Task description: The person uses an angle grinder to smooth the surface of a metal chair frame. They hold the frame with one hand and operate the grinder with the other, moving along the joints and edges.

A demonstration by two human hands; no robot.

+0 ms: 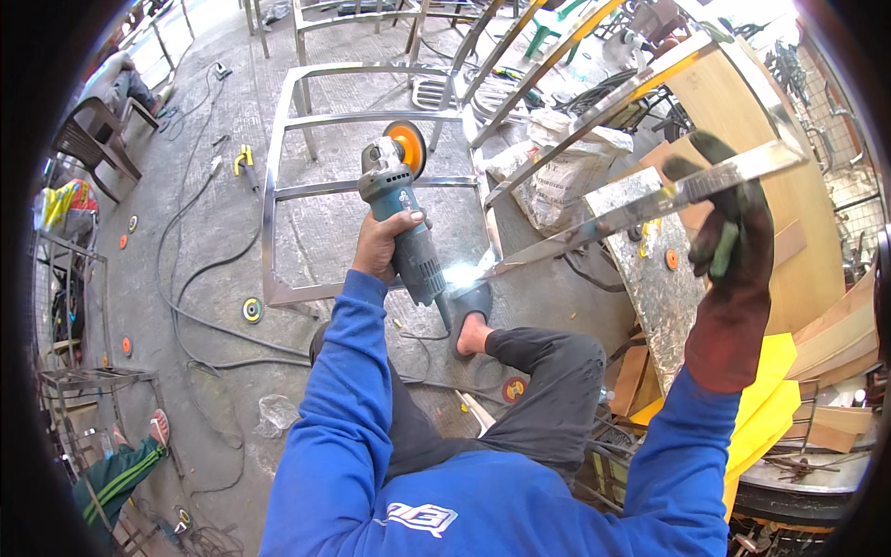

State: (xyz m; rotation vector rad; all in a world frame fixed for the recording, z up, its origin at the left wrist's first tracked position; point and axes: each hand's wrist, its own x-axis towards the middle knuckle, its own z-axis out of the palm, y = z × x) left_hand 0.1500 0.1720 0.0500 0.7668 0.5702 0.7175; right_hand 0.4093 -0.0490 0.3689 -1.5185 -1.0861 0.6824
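My bare left hand [382,243] is wrapped around the teal and grey body of an angle grinder [419,265]. The grinder points away from me, with an orange-backed disc [408,148] at its far end, held over a shiny metal tube frame [271,209]. On my right hand [740,237] is a dark, reddish-brown work glove. Its fingers close around a raised bar of the frame, which partly covers them. White glare [464,275] sits at a frame corner beside my foot; whether the disc spins cannot be told.
Cables [190,297] run along the concrete floor at left, near yellow-handled pliers or a clamp [245,165] and loose discs [251,310]. A white sack [557,181] and wooden boards [817,232] are at right. Other people sit at the left edge, one near a brown chair [97,148].
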